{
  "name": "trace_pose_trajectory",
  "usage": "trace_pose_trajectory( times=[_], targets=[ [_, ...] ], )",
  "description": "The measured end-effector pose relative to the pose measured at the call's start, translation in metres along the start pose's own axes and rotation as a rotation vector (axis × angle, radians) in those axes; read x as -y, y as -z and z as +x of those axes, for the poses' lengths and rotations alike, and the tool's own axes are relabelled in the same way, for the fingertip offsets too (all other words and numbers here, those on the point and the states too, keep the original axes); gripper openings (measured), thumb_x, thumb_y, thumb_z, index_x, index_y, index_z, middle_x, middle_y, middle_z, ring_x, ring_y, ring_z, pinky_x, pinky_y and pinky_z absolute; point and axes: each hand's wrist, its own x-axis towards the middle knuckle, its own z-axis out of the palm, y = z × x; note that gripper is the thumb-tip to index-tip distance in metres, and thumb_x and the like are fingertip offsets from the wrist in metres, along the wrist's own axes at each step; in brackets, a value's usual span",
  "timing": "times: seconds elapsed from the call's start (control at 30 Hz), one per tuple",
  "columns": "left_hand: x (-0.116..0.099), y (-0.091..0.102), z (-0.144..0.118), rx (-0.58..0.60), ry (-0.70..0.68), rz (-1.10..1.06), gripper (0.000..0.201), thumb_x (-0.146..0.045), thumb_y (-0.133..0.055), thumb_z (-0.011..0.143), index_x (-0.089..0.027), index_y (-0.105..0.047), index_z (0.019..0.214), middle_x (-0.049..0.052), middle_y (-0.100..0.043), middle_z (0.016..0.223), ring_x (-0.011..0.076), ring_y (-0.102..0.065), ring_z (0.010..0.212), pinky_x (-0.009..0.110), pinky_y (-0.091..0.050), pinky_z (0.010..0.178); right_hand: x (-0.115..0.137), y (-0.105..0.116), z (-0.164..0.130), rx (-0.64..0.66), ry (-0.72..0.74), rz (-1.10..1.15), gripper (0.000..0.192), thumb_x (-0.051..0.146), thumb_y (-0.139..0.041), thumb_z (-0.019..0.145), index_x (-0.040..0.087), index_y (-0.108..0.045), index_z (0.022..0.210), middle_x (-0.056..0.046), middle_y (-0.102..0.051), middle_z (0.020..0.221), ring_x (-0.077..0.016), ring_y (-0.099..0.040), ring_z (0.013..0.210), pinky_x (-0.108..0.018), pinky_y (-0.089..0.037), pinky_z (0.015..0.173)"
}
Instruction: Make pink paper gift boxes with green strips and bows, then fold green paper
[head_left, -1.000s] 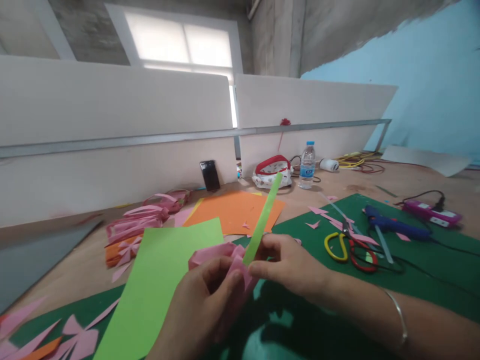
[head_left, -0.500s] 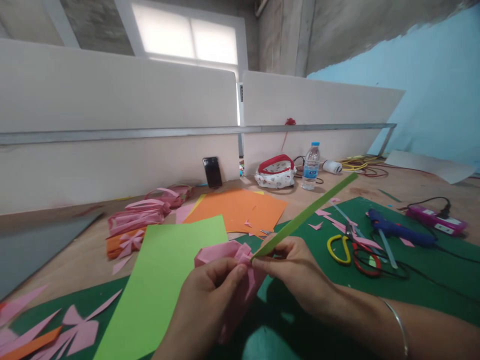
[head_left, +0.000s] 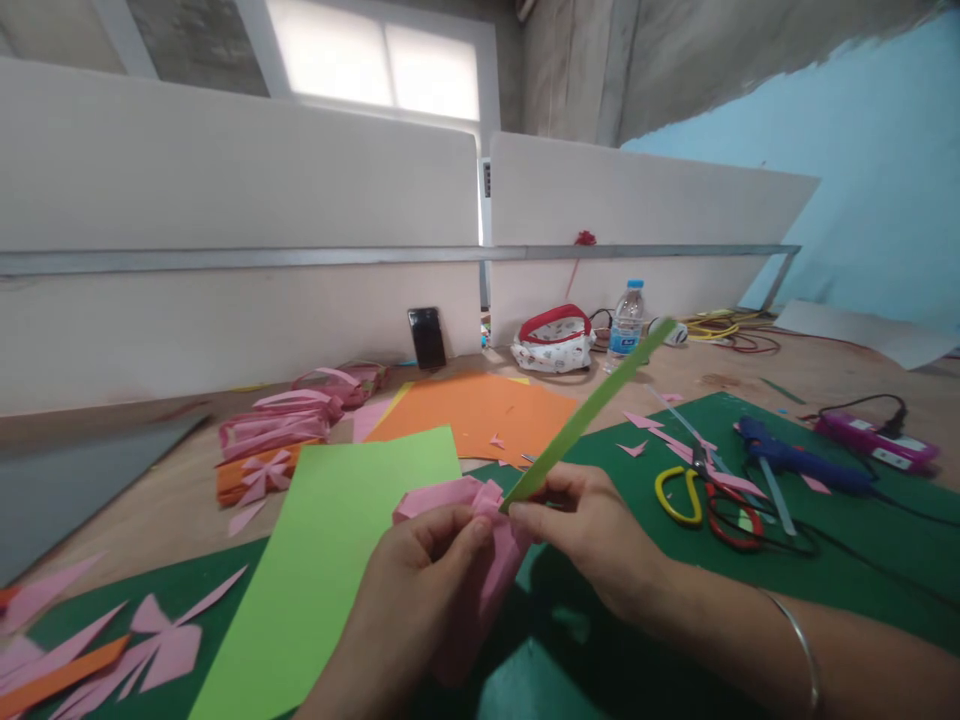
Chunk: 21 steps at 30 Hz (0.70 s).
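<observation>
My left hand [head_left: 409, 600] grips a folded pink paper piece [head_left: 469, 545] above the dark green mat [head_left: 622, 640]. My right hand [head_left: 592, 535] pinches the near end of a long light-green paper strip [head_left: 589, 412] right against the pink piece. The strip slants up and to the right, away from me. A thin bangle sits on my right wrist. A light-green paper sheet [head_left: 322, 560] lies on the mat just left of my hands.
Orange paper sheets [head_left: 480, 415] lie behind the green sheet. Pink and orange paper bows [head_left: 274, 440] are piled at the left. Scissors [head_left: 697, 490], a blue glue gun [head_left: 787, 458] and a pink power strip [head_left: 874, 440] lie at the right. A water bottle [head_left: 626, 320], a pouch [head_left: 553, 345] and a phone [head_left: 427, 338] stand by the white partition.
The green strip first swung from nearly upright down toward the right, then rose a little. Both hands stayed together on the pink piece. The view shifted slightly.
</observation>
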Motion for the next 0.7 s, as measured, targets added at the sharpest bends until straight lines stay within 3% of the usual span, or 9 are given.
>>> trace_pose_trajectory(
  times=[0.2,0.33,0.5,0.7],
  targets=[
    [-0.014,-0.001,0.004,0.028,-0.014,0.038,0.034,-0.047,-0.059,0.069,-0.017,-0.059,0.054,-0.004,-0.052,0.047,0.0103,-0.044,0.045,0.02,-0.03,0.041,-0.001,0.002,0.004,0.006,0.088,-0.23,0.007,0.016,-0.061,0.071,0.013,-0.067,0.072,-0.004,-0.064,0.073,-0.0147,-0.058,0.068,-0.026,-0.047,0.061],
    [-0.017,-0.009,0.005,-0.052,0.002,0.013,0.034,-0.045,-0.055,0.072,-0.018,-0.054,0.052,-0.006,-0.044,0.04,0.008,-0.038,0.036,0.019,-0.024,0.036,-0.001,0.004,0.004,-0.025,0.313,-0.421,0.008,0.013,-0.06,0.073,0.015,-0.063,0.066,-0.003,-0.062,0.075,-0.0145,-0.057,0.07,-0.024,-0.045,0.06],
    [-0.016,-0.015,0.013,-0.065,-0.062,-0.005,0.034,-0.046,-0.052,0.075,-0.017,-0.059,0.059,-0.004,-0.05,0.048,0.0099,-0.043,0.043,0.02,-0.027,0.039,-0.001,0.008,0.007,-0.131,0.563,-0.595,0.011,0.014,-0.06,0.078,0.017,-0.061,0.067,0.0,-0.056,0.068,-0.013,-0.053,0.067,-0.024,-0.042,0.061],
    [-0.014,-0.011,0.023,-0.008,-0.099,-0.049,0.031,-0.043,-0.057,0.07,-0.017,-0.055,0.053,-0.005,-0.047,0.047,0.0092,-0.039,0.045,0.021,-0.026,0.042,-0.001,0.012,0.009,-0.062,0.642,-0.637,0.014,0.01,-0.056,0.077,0.018,-0.064,0.069,-0.001,-0.057,0.07,-0.0136,-0.055,0.067,-0.024,-0.044,0.062]
  ],
)
